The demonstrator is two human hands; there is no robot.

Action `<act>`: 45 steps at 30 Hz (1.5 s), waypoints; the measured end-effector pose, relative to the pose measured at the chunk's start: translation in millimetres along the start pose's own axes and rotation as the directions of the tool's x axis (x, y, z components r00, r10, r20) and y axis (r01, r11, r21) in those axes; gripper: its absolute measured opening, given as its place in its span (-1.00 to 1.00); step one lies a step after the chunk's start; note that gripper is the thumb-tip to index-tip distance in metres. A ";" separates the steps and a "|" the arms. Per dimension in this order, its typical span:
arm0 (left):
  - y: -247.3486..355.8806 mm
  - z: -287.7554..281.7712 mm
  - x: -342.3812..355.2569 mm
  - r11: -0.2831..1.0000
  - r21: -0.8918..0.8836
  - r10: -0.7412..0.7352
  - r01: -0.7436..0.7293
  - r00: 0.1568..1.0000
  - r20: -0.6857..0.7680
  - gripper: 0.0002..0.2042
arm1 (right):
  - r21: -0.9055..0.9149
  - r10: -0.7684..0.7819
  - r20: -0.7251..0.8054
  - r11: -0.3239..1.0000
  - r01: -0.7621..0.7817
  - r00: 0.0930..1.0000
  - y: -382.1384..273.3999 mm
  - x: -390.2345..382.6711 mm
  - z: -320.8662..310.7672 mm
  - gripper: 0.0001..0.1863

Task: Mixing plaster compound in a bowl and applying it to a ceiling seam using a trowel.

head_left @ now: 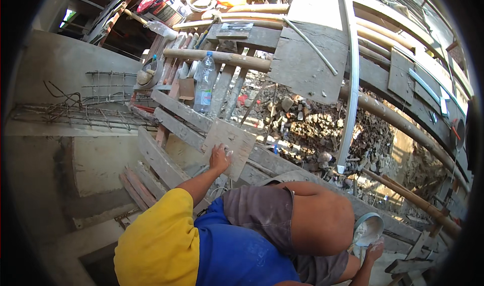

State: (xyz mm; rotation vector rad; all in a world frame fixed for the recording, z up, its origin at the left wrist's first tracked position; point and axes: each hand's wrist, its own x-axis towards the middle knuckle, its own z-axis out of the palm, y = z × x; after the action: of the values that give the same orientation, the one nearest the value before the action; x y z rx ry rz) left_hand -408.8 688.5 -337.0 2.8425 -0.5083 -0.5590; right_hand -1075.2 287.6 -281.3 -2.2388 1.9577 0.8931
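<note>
My left hand (220, 158) rests on a square piece of plywood (239, 144) lying across the grey planks. Its fingers are curled, and something small and whitish shows by the fingertips; I cannot make out what it is. At the lower right, beyond my bent bare knee, my right hand (373, 251) grips the lower rim of a blue-green bowl (367, 229). The bowl is tilted and coated inside with white paste, and whitish smears show on the fingers.
A clear plastic bottle (204, 82) stands on the planks beside an open cardboard box (187, 89). A long metal bar (349, 104) spans a gap above rubble (322, 130). Bamboo poles (222, 58), a plywood sheet (310, 61), a paint bucket (164, 6) and rebar (96, 107) surround me.
</note>
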 end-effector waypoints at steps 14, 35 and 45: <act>48.2 9.4 222.9 0.988 0.004 -0.130 0.152 0.862 -0.490 -0.51 | 0.142 -0.383 -0.471 0.857 0.496 0.795 -168.8 42.5 -172.8 -0.79; 71.8 11.5 544.5 0.989 0.111 -0.057 0.099 0.941 -0.333 -0.50 | 0.046 -0.365 0.488 0.918 0.394 0.793 -327.6 58.1 -54.2 -0.51; 103.9 -13.9 539.6 0.924 0.208 -0.297 0.322 0.944 -0.141 -0.44 | -0.036 -0.325 0.484 0.920 0.390 0.812 -323.4 59.4 -32.0 -0.63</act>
State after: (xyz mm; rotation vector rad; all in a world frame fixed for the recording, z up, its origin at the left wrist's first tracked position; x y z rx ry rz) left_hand 35.4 395.8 -475.4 3.1791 -0.1056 -0.4171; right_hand -763.0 288.0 -389.4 -2.0814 1.2442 1.3770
